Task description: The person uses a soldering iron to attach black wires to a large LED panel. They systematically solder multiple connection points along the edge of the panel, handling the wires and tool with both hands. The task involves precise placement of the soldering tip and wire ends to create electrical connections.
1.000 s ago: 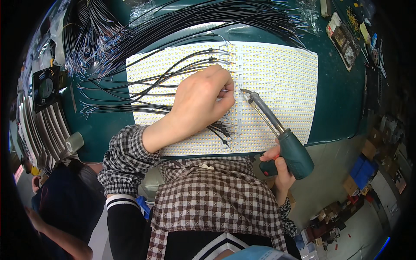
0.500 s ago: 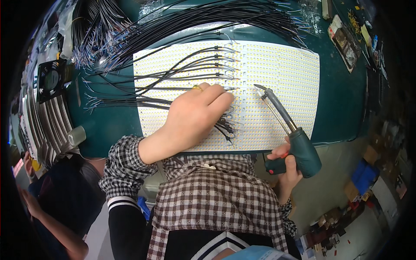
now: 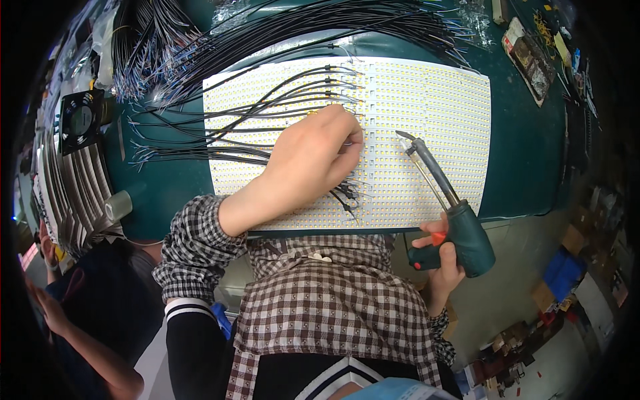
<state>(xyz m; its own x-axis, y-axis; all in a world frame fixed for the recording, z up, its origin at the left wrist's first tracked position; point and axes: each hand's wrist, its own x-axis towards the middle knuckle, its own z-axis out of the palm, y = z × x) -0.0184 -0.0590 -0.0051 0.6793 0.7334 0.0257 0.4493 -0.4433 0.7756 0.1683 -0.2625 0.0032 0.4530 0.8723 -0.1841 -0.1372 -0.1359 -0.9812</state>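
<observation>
A large white panel of small yellow parts [image 3: 433,113] lies on the dark green bench. My left hand [image 3: 313,160] rests on its middle, fingers curled at a black wire [image 3: 267,137] near the row of wire ends. My right hand [image 3: 443,260] grips the handle of a green pistol-style soldering iron [image 3: 460,227]. Its metal tip [image 3: 405,137] hovers just right of my left fingertips, a little apart from them. Several black wires [image 3: 287,87] run from the panel's centre line to the left.
A thick bundle of loose black wires [image 3: 300,27] lies along the far bench edge. A small black fan [image 3: 81,120] and a stack of white strips [image 3: 73,193] are at the left. Another person's hand [image 3: 47,310] shows at lower left. Boxes [image 3: 560,267] sit on the floor at the right.
The soldering iron has drawn back to the right, away from my left fingertips. My left hand has slid slightly down the row of wires.
</observation>
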